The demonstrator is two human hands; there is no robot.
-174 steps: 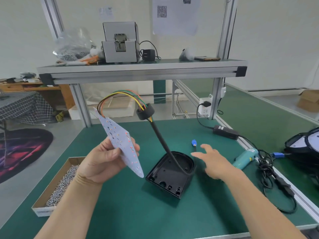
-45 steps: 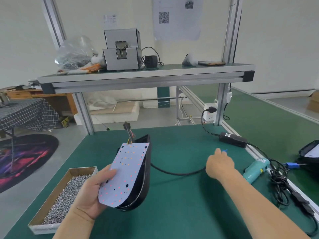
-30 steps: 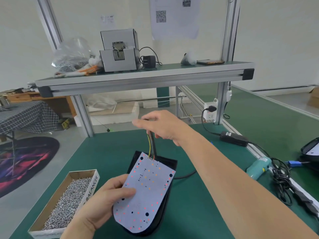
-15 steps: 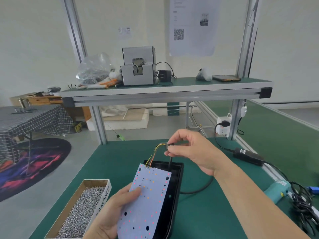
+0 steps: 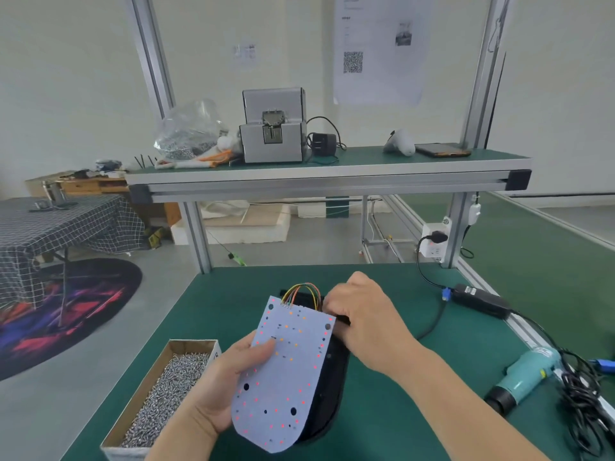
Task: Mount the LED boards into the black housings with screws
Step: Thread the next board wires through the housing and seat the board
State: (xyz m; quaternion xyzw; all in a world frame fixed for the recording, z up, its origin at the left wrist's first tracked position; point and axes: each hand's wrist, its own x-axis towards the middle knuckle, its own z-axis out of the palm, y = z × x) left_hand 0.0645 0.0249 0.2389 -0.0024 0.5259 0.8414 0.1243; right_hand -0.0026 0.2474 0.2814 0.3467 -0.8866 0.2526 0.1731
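Gripping the board (image 5: 285, 387) over the housing (image 5: 330, 394), the left hand (image 5: 226, 384) pressed its thumb on it; the right hand (image 5: 362, 322) curled by the wires (image 5: 301, 290), its hold unclear.

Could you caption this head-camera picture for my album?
Left hand holds the LED board over the black housing; right hand works at its wires.

QR code (image 5: 353, 62) on the wall sheet (image 5: 379, 78); other print illegibly small.
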